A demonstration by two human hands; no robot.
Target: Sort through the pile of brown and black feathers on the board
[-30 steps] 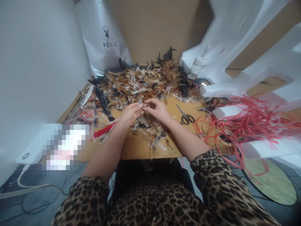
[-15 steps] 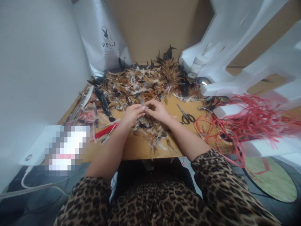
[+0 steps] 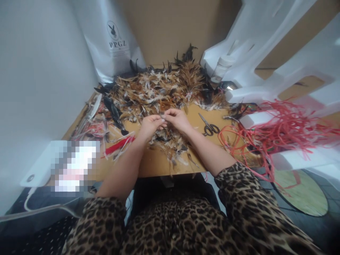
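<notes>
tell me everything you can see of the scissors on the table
The scissors have slim grey blades that look like metal and two dark handle loops side by side; the loops' material is hard to tell. They lie flat on the yellow-brown table, to the right of the right hand, with the tip pointing away from the person and to the left. The blades look closed or nearly so. Neither of the hands holds them. The red strips come close to the right loop; whether they touch is unclear.
</notes>
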